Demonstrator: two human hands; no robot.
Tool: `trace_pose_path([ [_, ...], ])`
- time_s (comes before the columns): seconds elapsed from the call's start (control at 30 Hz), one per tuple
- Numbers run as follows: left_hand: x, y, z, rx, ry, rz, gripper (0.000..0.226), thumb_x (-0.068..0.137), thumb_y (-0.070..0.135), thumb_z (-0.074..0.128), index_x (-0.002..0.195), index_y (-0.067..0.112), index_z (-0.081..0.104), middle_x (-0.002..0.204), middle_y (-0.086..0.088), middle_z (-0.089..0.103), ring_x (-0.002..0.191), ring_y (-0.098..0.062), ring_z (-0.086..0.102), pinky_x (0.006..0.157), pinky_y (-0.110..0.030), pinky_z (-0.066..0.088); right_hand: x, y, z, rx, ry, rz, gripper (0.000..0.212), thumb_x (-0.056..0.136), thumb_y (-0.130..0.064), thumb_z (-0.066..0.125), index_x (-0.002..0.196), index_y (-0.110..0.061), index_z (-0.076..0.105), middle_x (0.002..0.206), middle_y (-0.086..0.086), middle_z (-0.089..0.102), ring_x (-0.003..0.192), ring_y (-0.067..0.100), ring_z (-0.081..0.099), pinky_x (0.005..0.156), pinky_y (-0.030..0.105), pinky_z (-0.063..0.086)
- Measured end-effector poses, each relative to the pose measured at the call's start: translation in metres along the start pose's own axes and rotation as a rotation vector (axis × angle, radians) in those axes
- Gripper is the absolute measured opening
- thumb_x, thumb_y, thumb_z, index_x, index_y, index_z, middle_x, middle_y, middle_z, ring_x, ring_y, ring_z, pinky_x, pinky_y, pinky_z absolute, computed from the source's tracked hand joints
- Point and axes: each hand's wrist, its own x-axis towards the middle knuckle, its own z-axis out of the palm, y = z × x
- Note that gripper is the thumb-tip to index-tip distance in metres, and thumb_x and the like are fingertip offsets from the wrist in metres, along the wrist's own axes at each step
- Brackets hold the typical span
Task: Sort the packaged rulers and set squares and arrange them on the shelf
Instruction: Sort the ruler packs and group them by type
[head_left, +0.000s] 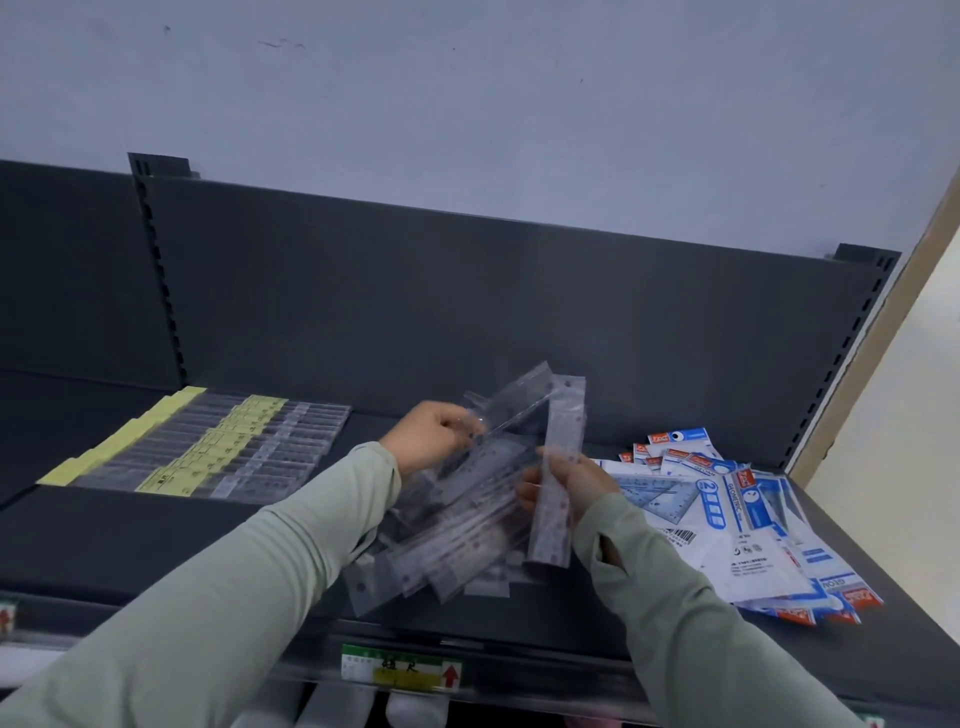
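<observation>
Dark grey shelving fills the view, and at 6 o'clock, nearest the camera, its front rail carries a price label (402, 673) with a red arrow and characters too blurred to read. Just beyond the rail, at centre, a loose pile of clear ruler packs (447, 561) lies criss-crossed on the shelf (156, 545). Above it, the right hand (571, 486) pinches a single ruler pack (548, 535) upright between thumb and fingers. The left hand (431, 434), at about 11 o'clock from the right, has its fingers curled round a fan of clear packs (519, 400).

At 3 to 4 o'clock the set square packs (727, 519) sprawl in a blue and white heap. One reads "GEOMETRIC", with a circled "2" and a barcode; the red brand tabs are too small to make out. At 9 o'clock a tidy row of yellow-headed ruler packs (218, 452) lies overlapped; their print is illegible. Behind stand the back panel (467, 312) and a pale wall (467, 104).

Risks, as I judge them: the glossy sleeves may slide out of the left hand's fan, and the pile near the front edge could slip off if nudged.
</observation>
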Motion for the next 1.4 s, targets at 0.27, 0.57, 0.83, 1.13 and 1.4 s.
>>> trace_pose_path([
  [0.27,-0.007,0.015,0.009,0.209,0.145,0.307,0.036,0.091,0.013,0.063,0.083,0.048,0.070,0.153,0.013,0.027,0.141,-0.010,0.011,0.118,-0.036,0.005,0.001,0.001,0.015,0.110,-0.272,0.147,0.060,0.096,-0.056,0.034,0.098,-0.003,0.063,0.074,0.011,0.069,0.064,0.023,0.067,0.059,0.031,0.053],
  [0.57,-0.017,0.021,0.019,0.442,0.326,0.146,0.049,0.091,0.013,0.052,0.136,0.031,0.045,0.144,-0.003,0.035,0.134,-0.021,0.029,0.108,-0.038,0.022,-0.010,-0.003,0.002,0.096,-0.332,0.034,0.018,0.097,-0.001,0.039,0.094,0.000,0.056,0.067,0.008,0.071,0.052,0.016,0.067,0.047,0.024,0.054],
  [0.83,-0.027,0.012,0.028,0.837,-0.437,-0.142,0.064,0.065,0.045,0.084,0.113,0.013,0.056,0.113,-0.002,0.061,0.097,-0.021,0.058,0.081,-0.032,0.047,0.001,0.007,-0.005,0.121,-0.096,-0.019,0.011,0.097,-0.010,0.046,0.093,-0.003,0.054,0.050,0.002,0.042,0.035,0.011,0.041,0.040,0.023,0.038],
  [1.13,-0.013,0.001,0.010,0.459,-0.106,-0.135,0.038,0.083,0.011,0.059,0.055,0.018,0.034,0.058,0.001,0.035,0.056,-0.017,0.033,0.055,-0.026,0.027,-0.006,0.004,-0.007,0.107,-0.064,-0.042,0.023,0.100,-0.006,0.038,0.085,-0.006,0.055,0.051,0.005,0.047,0.035,0.015,0.048,0.038,0.019,0.042],
  [1.4,-0.008,-0.001,0.005,-0.047,-0.027,-0.108,0.015,0.091,0.010,0.057,0.078,0.012,0.052,0.066,-0.005,0.038,0.051,-0.014,0.032,0.050,-0.022,0.028,-0.004,0.006,-0.003,0.082,-0.076,-0.021,0.024,0.100,-0.019,0.042,0.087,-0.006,0.057,0.057,0.006,0.046,0.043,0.016,0.048,0.042,0.025,0.042],
])
